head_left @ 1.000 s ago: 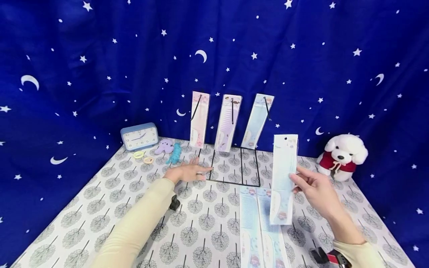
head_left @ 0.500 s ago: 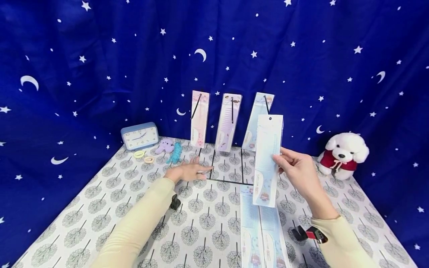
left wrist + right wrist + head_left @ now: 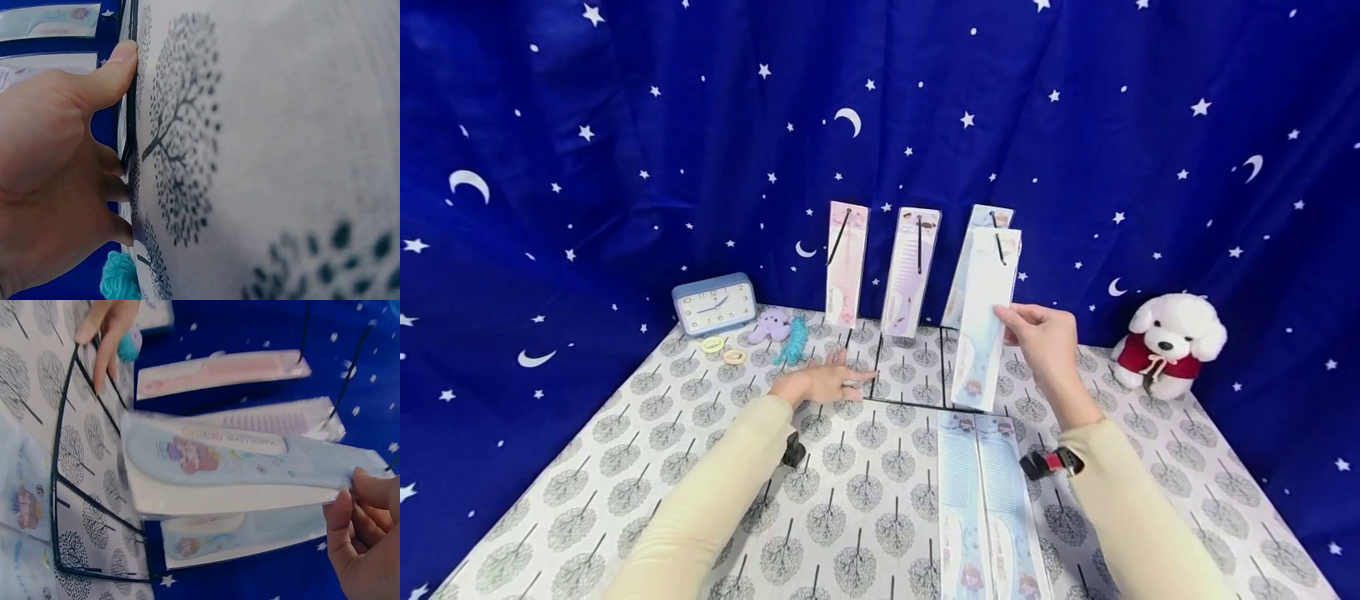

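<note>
My right hand (image 3: 1043, 333) pinches the edge of a light-blue comb (image 3: 981, 342) in a clear packet, held nearly upright with its hole at the top. A black hook (image 3: 1002, 252) shows in front of the packet's top, its tip poking out past the hole. Behind it, another packaged blue comb (image 3: 958, 287) hangs farther back on that hook. My left hand (image 3: 823, 383), fingers spread, rests at the left side of the black wire rack's base (image 3: 902, 404). In the left wrist view the thumb (image 3: 122, 65) touches the wire.
A packaged pink comb (image 3: 847, 275) and a purple comb (image 3: 910, 287) hang from the other hooks. Two packaged blue combs (image 3: 958, 500) lie before the rack. At left are a clock (image 3: 715, 307), purple plush (image 3: 770, 325), teal yarn (image 3: 793, 340) and hair ties (image 3: 733, 357); at right, a plush dog (image 3: 1168, 346).
My right hand has carried the packaged blue comb left, up and back, from above the lying combs to the right-hand hook, whose tip now shows in front of the packet. My left hand stays put.
</note>
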A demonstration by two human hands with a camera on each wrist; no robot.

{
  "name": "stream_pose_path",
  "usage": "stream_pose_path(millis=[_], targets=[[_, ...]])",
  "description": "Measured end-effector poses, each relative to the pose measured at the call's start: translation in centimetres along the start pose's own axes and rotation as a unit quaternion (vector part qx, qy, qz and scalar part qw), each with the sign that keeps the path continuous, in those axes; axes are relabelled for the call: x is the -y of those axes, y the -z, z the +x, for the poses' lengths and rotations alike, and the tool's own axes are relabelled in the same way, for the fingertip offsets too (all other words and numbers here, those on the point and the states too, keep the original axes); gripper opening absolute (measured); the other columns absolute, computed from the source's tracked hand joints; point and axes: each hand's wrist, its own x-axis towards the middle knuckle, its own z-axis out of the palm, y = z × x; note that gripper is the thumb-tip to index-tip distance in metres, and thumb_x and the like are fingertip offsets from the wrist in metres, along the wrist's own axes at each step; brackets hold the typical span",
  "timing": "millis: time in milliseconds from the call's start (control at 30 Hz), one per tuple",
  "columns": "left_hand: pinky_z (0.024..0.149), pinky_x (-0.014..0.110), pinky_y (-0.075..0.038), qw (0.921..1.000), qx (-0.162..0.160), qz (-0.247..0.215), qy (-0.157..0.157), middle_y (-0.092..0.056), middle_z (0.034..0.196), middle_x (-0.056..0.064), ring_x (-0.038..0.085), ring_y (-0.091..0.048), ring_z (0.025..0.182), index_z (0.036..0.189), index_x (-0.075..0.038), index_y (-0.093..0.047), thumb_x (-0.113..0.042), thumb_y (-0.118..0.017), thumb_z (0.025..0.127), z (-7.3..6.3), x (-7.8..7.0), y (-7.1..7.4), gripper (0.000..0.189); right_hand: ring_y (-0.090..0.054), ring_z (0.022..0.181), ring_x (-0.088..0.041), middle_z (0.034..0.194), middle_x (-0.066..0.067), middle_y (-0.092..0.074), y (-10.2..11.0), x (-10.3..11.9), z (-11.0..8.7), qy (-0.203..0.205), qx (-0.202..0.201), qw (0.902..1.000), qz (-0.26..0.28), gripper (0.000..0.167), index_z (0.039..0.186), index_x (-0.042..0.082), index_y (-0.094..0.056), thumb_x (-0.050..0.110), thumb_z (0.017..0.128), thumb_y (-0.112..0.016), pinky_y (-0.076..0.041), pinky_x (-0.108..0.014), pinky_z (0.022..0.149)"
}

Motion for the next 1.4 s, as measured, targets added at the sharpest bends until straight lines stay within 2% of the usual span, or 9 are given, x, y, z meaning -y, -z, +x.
stream_pose_path(millis=[133,267,400,633,767,1067,1200,1400], targets=[[0.114,0.069,0.005,1.0,0.003,0.001,0.001,0.011,0.16,0.029,0.05,0.011,0.146,0.157,-0.038,-0.029,-0.047,-0.046,0.103,0.0,-0.1,0.2,0.057,-0.066,0.059,-0.005,0.07,0.013,-0.071,-1.0,-0.4,2.5,-0.042,0.001,0.9981,0.046,0.041,0.113,-0.005,-0.073,0.028,0.088,-0.079,-0.06,-0.025,0.064],[0.113,0.07,0.005,1.0,0.002,0.005,-0.001,0.009,0.161,0.029,0.05,0.009,0.146,0.157,-0.037,-0.03,-0.048,-0.046,0.103,0.1,-0.3,0.3,0.057,-0.069,0.063,-0.006,0.072,0.009,-0.072,-1.7,-0.6,4.4,-0.069,0.006,0.9944,0.08,0.041,0.116,-0.006,-0.071,0.024,0.089,-0.078,-0.061,-0.026,0.067],[0.113,0.07,0.004,1.0,0.001,0.003,-0.002,0.009,0.161,0.029,0.05,0.009,0.146,0.157,-0.037,-0.031,-0.049,-0.046,0.102,-0.1,-0.2,0.1,0.058,-0.07,0.067,-0.007,0.076,0.005,-0.074,-2.0,-0.7,5.5,-0.091,0.013,0.9923,0.083,0.04,0.118,-0.005,-0.071,0.024,0.09,-0.077,-0.058,-0.02,0.062],[0.114,0.069,0.005,0.9999,0.006,0.008,0.003,0.01,0.161,0.028,0.048,0.009,0.146,0.157,-0.038,-0.03,-0.05,-0.046,0.102,-0.3,0.0,0.0,0.058,-0.07,0.07,-0.006,0.081,0.006,-0.072,-2.3,-1.6,6.8,-0.105,0.023,0.9913,0.076,0.041,0.12,-0.004,-0.07,0.025,0.091,-0.076,-0.058,-0.02,0.064],[0.114,0.068,0.006,0.9999,0.005,-0.003,0.009,0.012,0.161,0.027,0.047,0.011,0.147,0.157,-0.039,-0.03,-0.048,-0.047,0.102,-0.2,0.1,0.0,0.058,-0.071,0.074,-0.007,0.089,0.001,-0.073,-2.6,-1.8,7.4,-0.098,0.037,0.9917,0.075,0.042,0.12,-0.005,-0.069,0.026,0.092,-0.075,-0.058,-0.02,0.066],[0.111,0.071,0.007,0.9997,0.002,-0.024,0.005,0.014,0.16,0.028,0.047,0.013,0.146,0.156,-0.039,-0.03,-0.046,-0.049,0.102,-0.1,0.1,0.0,0.058,-0.073,0.077,-0.014,0.089,-0.005,-0.075,-2.1,-3.6,8.0,-0.084,0.047,0.9874,0.126,0.038,0.116,-0.012,-0.066,0.016,0.091,-0.075,-0.06,-0.028,0.072],[0.111,0.071,0.006,0.9997,-0.001,-0.022,0.008,0.014,0.16,0.027,0.047,0.013,0.146,0.156,-0.04,-0.031,-0.047,-0.05,0.101,-0.3,0.1,0.0,0.059,-0.073,0.078,-0.013,0.089,-0.005,-0.075,-1.8,-4.0,7.8,-0.077,0.04,0.9896,0.114,0.038,0.114,-0.013,-0.065,0.015,0.091,-0.076,-0.06,-0.029,0.073],[0.11,0.072,0.006,0.9997,0.0,-0.024,0.001,0.013,0.16,0.028,0.047,0.013,0.146,0.156,-0.039,-0.031,-0.048,-0.049,0.102,-0.2,0.1,0.0,0.058,-0.072,0.073,-0.009,0.086,-0.003,-0.074,-0.7,-4.8,6.9,-0.072,0.043,0.9946,0.062,0.037,0.115,-0.013,-0.065,0.014,0.091,-0.075,-0.06,-0.031,0.075]])
